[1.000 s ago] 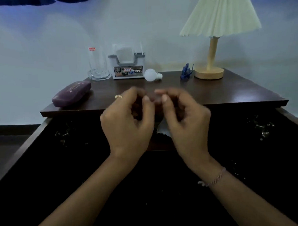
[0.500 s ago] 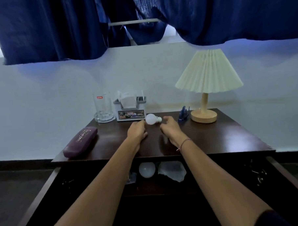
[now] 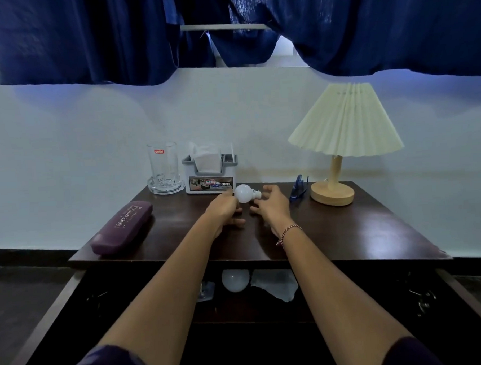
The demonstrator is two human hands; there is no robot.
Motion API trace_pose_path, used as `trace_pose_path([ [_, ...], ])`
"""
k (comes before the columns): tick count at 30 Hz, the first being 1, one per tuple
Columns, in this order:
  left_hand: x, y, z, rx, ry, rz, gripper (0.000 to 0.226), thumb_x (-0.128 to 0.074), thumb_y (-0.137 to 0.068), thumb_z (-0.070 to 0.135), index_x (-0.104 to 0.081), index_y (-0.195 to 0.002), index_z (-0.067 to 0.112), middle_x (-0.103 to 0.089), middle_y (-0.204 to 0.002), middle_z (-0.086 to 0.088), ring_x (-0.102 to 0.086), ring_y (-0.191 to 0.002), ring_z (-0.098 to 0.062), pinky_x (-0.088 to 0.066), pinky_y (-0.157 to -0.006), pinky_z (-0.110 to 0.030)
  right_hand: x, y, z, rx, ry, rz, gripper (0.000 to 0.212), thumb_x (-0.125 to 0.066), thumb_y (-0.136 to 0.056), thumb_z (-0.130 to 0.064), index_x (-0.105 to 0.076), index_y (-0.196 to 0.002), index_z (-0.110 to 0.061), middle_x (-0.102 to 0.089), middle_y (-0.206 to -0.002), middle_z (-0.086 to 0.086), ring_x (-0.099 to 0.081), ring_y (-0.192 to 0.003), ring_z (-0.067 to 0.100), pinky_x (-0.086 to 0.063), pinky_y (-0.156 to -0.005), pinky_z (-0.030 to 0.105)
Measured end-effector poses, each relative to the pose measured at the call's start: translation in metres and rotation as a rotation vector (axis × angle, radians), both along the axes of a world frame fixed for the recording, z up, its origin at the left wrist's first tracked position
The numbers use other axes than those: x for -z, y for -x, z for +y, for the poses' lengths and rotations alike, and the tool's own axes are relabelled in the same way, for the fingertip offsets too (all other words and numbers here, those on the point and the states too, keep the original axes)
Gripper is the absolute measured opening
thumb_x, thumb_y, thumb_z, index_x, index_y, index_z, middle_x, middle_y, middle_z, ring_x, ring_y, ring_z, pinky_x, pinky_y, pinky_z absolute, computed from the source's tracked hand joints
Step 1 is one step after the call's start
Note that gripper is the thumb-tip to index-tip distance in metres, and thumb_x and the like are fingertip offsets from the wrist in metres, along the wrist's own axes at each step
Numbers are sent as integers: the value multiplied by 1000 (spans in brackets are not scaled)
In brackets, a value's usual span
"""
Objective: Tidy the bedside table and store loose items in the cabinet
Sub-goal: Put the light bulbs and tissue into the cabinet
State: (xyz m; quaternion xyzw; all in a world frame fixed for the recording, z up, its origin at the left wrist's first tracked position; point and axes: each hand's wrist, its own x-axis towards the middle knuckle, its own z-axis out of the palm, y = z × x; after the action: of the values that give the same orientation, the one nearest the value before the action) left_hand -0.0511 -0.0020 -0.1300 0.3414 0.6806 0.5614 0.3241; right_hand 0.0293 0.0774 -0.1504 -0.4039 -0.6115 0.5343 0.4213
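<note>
Bulb-collecting is the step I'm on: the white bulb lies on the counter at twelve o'clock, just in front of the tissue box. My left hand touches its globe, its grip loose and not yet closed round it; my right hand hovers spread and empty at the bulb's three o'clock. Next, I reckon, a gentle pinch, then down to the open cabinet at six o'clock.

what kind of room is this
Most likely a bedroom: a dark wooden bedside table against the wall, a pleated table lamp on it, and blue curtains above.
</note>
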Motion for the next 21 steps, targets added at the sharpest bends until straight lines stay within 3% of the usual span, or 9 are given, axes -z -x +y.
trace_pose_path([
  [4,5,4,2,0,-9,21,50,-32,-89,5,-51,-133,22,-49,-122,-1,-52,-93,-14,-53,-44,-19,1,-1,1,5,1,14,44,-48,-84,13,-47,-124,-5,-55,-125,17,-62,-105,27,-56,-63,20],
  [8,5,3,-1,-1,-31,5,54,-33,-88,-1,-49,-135,19,-51,-114,-3,-52,-86,-13,-53,-45,-17,2,-2,-3,33,-45,-31,44,-53,-82,11,-51,-124,-3,-60,-123,16,-62,-107,26,-53,-91,36],
  [12,-1,-9,-19,27,-10,-11,61,-31,-84,-9,-47,-137,15,-51,-113,-7,-54,-78,-12,-52,-48,-11,-2,-19,-23,21,-61,-56,44,-56,-86,5,-51,-128,-4,-61,-125,14,-58,-115,21,-44,-98,24],
  [14,-3,-18,-31,30,-1,-32,61,-31,-83,-11,-44,-139,12,-52,-111,-8,-54,-77,-13,-51,-52,-12,-5,-28,-40,12,-27,-20,43,-53,-88,5,-50,-129,-4,-59,-128,14,-56,-118,21,-43,-101,26],
  [17,-3,-33,-46,7,-31,-96,61,-37,-82,-11,-44,-139,11,-54,-107,-5,-52,-81,-14,-49,-65,-19,-7,-49,-65,13,16,24,44,-45,-90,8,-49,-131,-7,-56,-133,11,-53,-122,19,-42,-106,33],
  [21,3,-51,-67,-2,-59,-147,56,-43,-80,-6,-52,-133,11,-55,-130,-8,-53,-103,-16,-46,-75,-20,-9,-83,-89,19,-24,-27,48,-42,-89,10,-49,-132,-9,-56,-133,5,-50,-125,13,-38,-108,28],
])
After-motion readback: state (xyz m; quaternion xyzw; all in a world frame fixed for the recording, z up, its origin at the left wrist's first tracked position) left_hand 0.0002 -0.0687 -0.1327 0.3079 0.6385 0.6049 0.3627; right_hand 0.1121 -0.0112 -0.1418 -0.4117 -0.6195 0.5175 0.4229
